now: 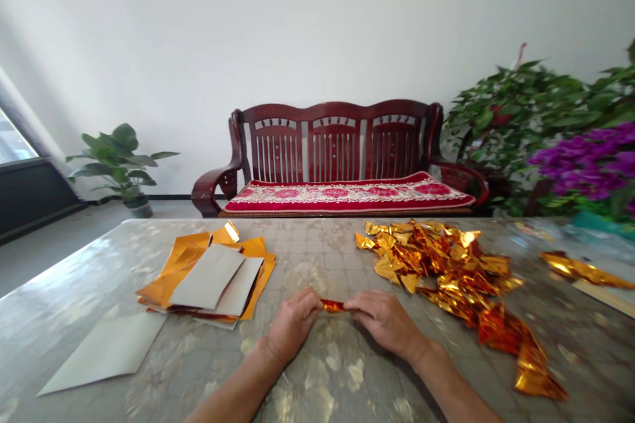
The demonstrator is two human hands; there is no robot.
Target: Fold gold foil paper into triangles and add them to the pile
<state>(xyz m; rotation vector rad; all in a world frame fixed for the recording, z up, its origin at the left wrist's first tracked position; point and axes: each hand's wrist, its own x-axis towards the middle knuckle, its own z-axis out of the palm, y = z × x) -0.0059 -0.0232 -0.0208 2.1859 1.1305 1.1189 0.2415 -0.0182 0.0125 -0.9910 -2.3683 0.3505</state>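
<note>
A narrow piece of shiny orange-gold foil paper (333,306) is stretched between my two hands, low over the table. My left hand (296,320) pinches its left end, fingers closed. The right end is pinched by my right hand (384,320), also closed. On the left lies a loose stack of foil sheets (178,258), some orange side up and some with pale backs showing. A single pale sheet (106,350) rests nearer the front left. To the right spreads a heap of folded gold foil pieces (436,258), trailing toward the front right.
The table (307,258) has a patterned, glossy cover. At the right edge are another gold foil piece (585,269) and clear plastic (533,234). Beyond the table stand a dark red wooden bench (335,145), a potted plant (122,165) and purple flowers (590,162).
</note>
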